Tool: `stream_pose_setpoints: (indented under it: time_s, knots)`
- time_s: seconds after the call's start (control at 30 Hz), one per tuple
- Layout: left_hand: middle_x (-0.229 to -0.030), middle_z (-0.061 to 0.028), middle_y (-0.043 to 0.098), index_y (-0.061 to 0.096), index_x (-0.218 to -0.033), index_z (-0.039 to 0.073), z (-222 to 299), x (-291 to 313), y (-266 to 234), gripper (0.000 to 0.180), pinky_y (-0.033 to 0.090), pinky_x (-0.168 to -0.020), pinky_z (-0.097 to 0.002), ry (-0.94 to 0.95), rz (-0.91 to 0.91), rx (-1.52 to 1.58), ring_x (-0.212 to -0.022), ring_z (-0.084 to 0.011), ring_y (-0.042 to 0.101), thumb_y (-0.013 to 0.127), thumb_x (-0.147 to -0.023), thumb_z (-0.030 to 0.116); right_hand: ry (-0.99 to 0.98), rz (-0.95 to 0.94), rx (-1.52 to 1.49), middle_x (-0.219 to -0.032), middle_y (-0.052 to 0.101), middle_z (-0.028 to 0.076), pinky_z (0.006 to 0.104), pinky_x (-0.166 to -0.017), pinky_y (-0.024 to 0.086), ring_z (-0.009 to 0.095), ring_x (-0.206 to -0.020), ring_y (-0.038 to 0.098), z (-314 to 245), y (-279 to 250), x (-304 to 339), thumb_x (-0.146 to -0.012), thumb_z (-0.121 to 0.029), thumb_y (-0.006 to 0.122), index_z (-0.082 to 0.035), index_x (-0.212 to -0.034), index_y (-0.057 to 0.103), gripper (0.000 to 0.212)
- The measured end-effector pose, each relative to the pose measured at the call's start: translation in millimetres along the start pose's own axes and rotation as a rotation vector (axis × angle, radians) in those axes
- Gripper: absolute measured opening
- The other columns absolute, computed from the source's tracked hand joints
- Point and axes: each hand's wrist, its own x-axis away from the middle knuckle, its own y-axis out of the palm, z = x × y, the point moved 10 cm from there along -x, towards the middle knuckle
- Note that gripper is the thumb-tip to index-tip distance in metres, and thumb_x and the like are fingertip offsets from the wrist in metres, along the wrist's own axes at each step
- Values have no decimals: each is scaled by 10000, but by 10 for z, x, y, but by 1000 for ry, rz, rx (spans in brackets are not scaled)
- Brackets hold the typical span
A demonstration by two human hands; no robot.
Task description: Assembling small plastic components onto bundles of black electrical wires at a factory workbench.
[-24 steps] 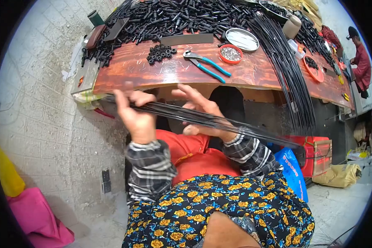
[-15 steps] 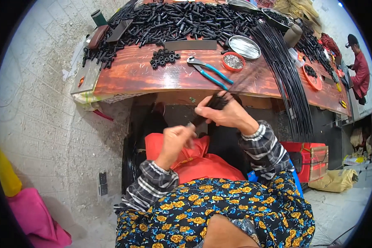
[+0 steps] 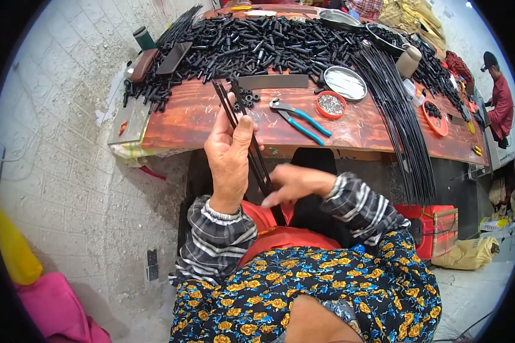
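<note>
My left hand (image 3: 230,160) is raised in front of the table edge, fingers and thumb closed round a bundle of long thin black rods (image 3: 260,166). The bundle slants from upper left down toward my lap, its upper ends sticking out past the fingertips. Close by its lower part is my right hand (image 3: 297,182), smeared by motion, so its grip cannot be made out. Blue-handled pliers (image 3: 303,123) lie on the table just beyond. Small black rings (image 3: 248,98) sit partly hidden behind my left hand.
On the wooden table (image 3: 183,123) lies a large heap of black tubular parts (image 3: 257,48). A red bowl (image 3: 331,116) of small metal bits stands near a round metal dish (image 3: 357,97). Long black rods (image 3: 403,131) hang over the right edge. Another person (image 3: 499,106) is at far right.
My left hand has risen up and forward and now holds the rods that my right hand held. My right hand has moved down and left. The view has shifted slightly.
</note>
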Motion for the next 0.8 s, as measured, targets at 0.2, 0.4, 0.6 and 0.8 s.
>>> stream_pose_setpoints:
  time_s: [0.2, 0.4, 0.6, 0.8]
  knots:
    - [-815, 20, 537, 462, -1319, 38, -184, -166, 194, 413, 427, -575, -193, -30, -125, -13, -664, -42, 501, 551, -959, 221, -448, 691, -518, -699, 650, 8, 167, -410, 359, 36, -510, 554, -792, -1494, 419, -813, -85, 673, -5, -1018, 684, 220]
    - [-856, -13, 571, 558, -1119, -9, -263, -223, 292, 258, 453, -627, -231, -53, -252, -100, -700, -89, 534, 505, -982, 203, -384, 585, -772, -648, 627, 2, 152, -378, 351, 36, -472, 554, -787, -1618, 175, -804, -129, 726, -9, -859, 653, 152]
    - [-905, -82, 633, 586, -1065, -46, -147, -412, 220, 357, 508, -683, -259, -150, -239, -49, -764, -128, 616, 513, -963, 288, -374, 619, -787, -610, 604, -5, 146, -348, 329, 39, -441, 543, -713, -1676, 105, -795, -166, 750, -43, -789, 615, 183]
    - [-815, -49, 632, 604, -993, 10, -66, -686, 232, 317, 521, -618, -248, -267, -195, 30, -634, -128, 618, 554, -934, 318, -402, 611, -726, -648, 624, -3, 163, -430, 378, 25, -512, 525, -818, -1672, 122, -782, -163, 754, -27, -830, 673, 166]
